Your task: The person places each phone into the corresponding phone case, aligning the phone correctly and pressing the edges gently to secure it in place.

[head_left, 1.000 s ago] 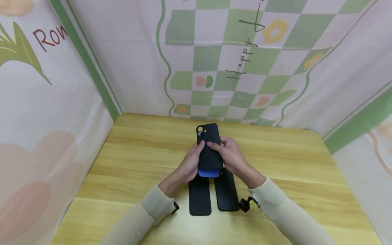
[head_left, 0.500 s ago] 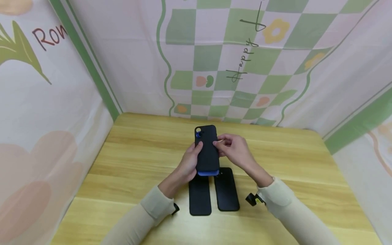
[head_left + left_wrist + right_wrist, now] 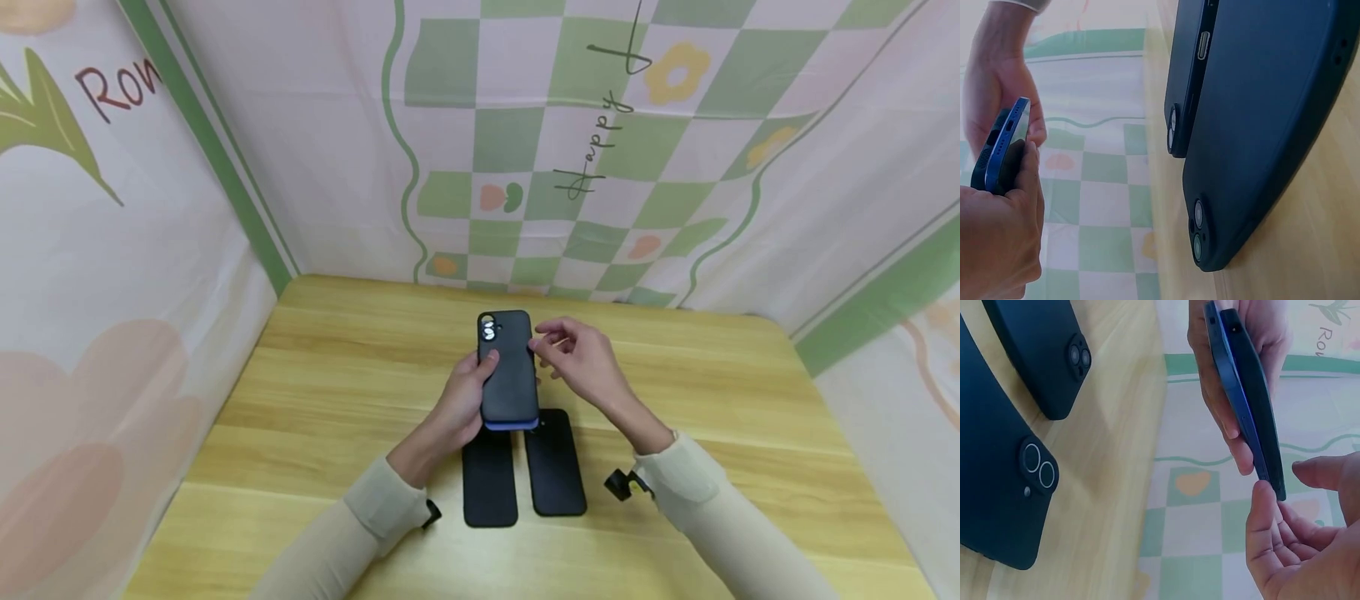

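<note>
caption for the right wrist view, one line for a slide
Left hand holds a blue phone in a black case edge-on; right hand at its corner; two cased phones lie on the wooden table.

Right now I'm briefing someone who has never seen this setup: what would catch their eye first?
First, the blue phone in a black case, held up over the middle of the wooden table by the left hand; the right hand is beside its upper edge, fingers loosely curled. Next, two black cased phones lying side by side, backs up, just below. Around it all hangs a pink and green checked backdrop.
</note>
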Demonstrator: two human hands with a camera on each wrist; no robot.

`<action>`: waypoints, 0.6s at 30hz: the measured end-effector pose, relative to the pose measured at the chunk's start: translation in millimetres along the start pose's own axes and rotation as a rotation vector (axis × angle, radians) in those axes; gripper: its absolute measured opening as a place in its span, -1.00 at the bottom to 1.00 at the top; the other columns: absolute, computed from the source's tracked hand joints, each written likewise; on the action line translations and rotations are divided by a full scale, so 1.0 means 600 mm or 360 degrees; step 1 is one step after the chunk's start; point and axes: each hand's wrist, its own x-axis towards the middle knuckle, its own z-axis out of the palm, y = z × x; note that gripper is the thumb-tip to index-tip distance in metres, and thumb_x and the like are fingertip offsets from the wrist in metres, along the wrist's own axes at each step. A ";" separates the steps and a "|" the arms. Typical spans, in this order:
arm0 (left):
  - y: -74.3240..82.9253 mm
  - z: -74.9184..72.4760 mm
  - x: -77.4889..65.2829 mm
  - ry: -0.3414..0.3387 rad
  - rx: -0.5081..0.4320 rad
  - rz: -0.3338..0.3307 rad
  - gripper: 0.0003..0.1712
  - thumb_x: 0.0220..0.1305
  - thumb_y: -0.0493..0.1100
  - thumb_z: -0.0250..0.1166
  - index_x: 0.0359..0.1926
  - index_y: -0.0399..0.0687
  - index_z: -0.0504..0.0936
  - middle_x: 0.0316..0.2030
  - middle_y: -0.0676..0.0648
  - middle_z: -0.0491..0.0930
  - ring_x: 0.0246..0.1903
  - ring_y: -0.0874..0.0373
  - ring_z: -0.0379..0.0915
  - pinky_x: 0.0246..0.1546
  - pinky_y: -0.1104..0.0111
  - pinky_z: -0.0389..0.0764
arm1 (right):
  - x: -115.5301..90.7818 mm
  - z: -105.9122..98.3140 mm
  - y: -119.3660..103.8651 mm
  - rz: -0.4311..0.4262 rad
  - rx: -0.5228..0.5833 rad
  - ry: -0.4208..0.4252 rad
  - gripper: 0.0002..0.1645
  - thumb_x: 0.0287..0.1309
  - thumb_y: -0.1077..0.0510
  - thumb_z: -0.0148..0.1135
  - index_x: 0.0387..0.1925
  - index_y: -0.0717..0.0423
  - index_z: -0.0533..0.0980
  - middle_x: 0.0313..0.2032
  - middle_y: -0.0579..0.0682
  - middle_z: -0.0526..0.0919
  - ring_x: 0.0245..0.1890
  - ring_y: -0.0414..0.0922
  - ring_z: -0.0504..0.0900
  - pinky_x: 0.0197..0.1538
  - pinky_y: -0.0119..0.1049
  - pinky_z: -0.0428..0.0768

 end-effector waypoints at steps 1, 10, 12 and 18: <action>0.000 0.001 0.000 -0.0006 0.0003 -0.0002 -0.46 0.76 -0.09 -0.15 0.52 -0.33 0.22 0.39 -0.31 0.45 0.33 -0.05 0.44 0.45 0.02 0.44 | 0.003 -0.001 0.001 0.0012 0.0046 -0.0012 -0.58 0.45 0.08 0.34 0.18 0.28 0.61 -0.16 0.18 0.74 -0.29 0.10 0.75 -0.37 -0.31 0.75; -0.003 0.005 -0.006 -0.0087 0.0044 -0.0046 -0.46 0.75 -0.16 -0.17 0.57 -0.30 0.17 0.41 -0.30 0.42 0.36 -0.04 0.43 0.44 0.01 0.44 | 0.022 -0.007 0.006 0.0180 0.0328 -0.0185 -0.44 0.55 0.03 0.22 0.40 0.25 0.47 0.09 0.27 0.71 0.01 0.02 0.74 0.01 -0.07 0.79; -0.005 0.005 -0.006 -0.0092 0.0052 -0.0053 -0.46 0.75 -0.18 -0.16 0.58 -0.29 0.17 0.43 -0.30 0.42 0.38 -0.05 0.41 0.45 -0.01 0.43 | 0.024 -0.005 0.008 0.0210 0.0360 -0.0207 -0.46 0.57 0.05 0.20 0.41 0.24 0.47 0.09 0.26 0.71 -0.01 -0.02 0.74 0.06 0.03 0.77; -0.004 0.007 -0.007 -0.0094 0.0063 -0.0058 -0.46 0.74 -0.21 -0.14 0.59 -0.28 0.18 0.43 -0.28 0.42 0.41 -0.07 0.40 0.44 0.00 0.46 | 0.031 -0.002 0.011 0.0264 0.0416 -0.0233 -0.47 0.58 0.06 0.18 0.39 0.28 0.48 0.04 0.20 0.72 -0.13 -0.17 0.73 -0.08 -0.22 0.79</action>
